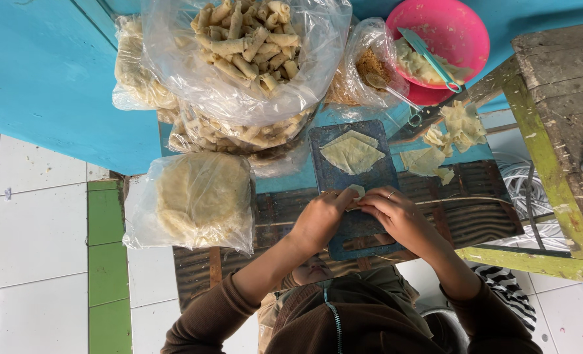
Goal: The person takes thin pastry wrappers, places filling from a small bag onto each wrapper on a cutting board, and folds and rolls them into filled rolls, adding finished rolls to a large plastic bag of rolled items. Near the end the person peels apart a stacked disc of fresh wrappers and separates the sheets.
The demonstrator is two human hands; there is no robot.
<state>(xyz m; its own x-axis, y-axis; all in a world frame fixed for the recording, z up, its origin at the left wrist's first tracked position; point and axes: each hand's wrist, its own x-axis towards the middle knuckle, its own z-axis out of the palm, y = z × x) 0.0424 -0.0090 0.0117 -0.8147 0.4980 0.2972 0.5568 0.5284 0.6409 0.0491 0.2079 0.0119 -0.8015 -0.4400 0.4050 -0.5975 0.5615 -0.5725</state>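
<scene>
Head view: left hand [321, 216] and right hand [396, 216] meet over a dark cutting board [353, 177] on the bench [475, 196], fingers pinched on a small pastry roll [357, 191]. A flat wrapper [351, 154] lies just beyond.

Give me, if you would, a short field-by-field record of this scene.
Left hand: pinching small roll
Right hand: pinching the same roll
Under hands: blue board
On board: flat wrapper
Beyond board: bag of rolls, pink bowl
Beside left hand: bag of sheets
</scene>
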